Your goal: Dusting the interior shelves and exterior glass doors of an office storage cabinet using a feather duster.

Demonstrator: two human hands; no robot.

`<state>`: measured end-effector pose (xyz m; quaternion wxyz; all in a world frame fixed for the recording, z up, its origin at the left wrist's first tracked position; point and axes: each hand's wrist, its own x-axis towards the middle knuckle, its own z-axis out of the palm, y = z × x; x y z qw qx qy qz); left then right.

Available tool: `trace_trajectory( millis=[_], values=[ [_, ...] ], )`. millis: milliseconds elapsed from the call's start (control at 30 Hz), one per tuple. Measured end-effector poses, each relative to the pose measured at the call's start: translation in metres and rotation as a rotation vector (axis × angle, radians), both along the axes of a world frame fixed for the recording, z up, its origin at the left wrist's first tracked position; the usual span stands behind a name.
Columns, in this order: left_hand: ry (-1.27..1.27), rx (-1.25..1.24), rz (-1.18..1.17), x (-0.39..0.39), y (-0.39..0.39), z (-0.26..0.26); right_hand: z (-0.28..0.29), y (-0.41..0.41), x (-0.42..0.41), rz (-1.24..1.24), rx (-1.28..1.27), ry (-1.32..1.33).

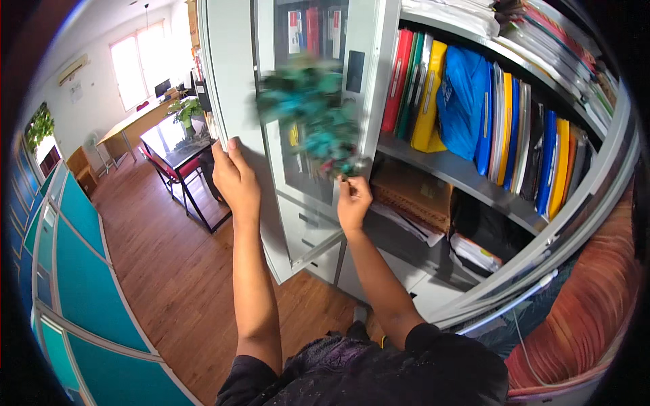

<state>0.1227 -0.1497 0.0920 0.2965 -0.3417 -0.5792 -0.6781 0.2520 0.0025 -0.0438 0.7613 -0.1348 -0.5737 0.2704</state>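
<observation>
My left hand [236, 177] grips the outer edge of an open cabinet door [228, 76] with a glass panel. In my right hand [354, 203] is the lower end of a blurred, bushy green-blue thing [315, 111], which could be a feather-like duster or artificial foliage; the picture does not settle which. It is raised in front of the door's glass. Beside it, to the right, the cabinet shelf [436, 165] bears upright binders, among them a yellow binder [429, 96], and a blue plastic bag [461, 101].
Stacked papers [452, 15] lie above the binders, and a cardboard box [414, 195] stands below. Teal partition panels [81, 243] run along the left. Farther off are a glass-topped table [170, 142] with a potted plant [187, 111] and a red chair [188, 167]. A reddish patterned cloth [584, 304] is at the right.
</observation>
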Motion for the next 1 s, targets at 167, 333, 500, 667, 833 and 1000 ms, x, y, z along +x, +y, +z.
trace_trajectory(
  millis=[167, 333, 500, 667, 833, 1000],
  values=[
    [-0.056, -0.027, 0.022, -0.013, 0.0, -0.004, -0.024, -0.007, -0.013, 0.03, -0.288, 0.025],
    [-0.029, -0.023, 0.049, -0.019, 0.006, -0.002, -0.066, -0.006, 0.002, -0.025, 0.024, -0.249],
    [-0.053, -0.013, 0.024, -0.029, 0.01, -0.001, -0.13, -0.011, 0.007, 0.517, -0.549, -0.244],
    [-0.024, 0.003, 0.0, -0.038, 0.01, -0.003, -0.194, 0.003, 0.043, 0.298, -0.286, -0.768],
    [-0.047, -0.061, -0.036, -0.035, 0.013, -0.001, -0.17, 0.086, 0.112, -0.151, 0.091, -0.978],
    [-0.059, -0.072, -0.023, -0.034, 0.014, 0.001, -0.122, 0.097, 0.106, 0.178, -0.276, -0.582]
  ],
)
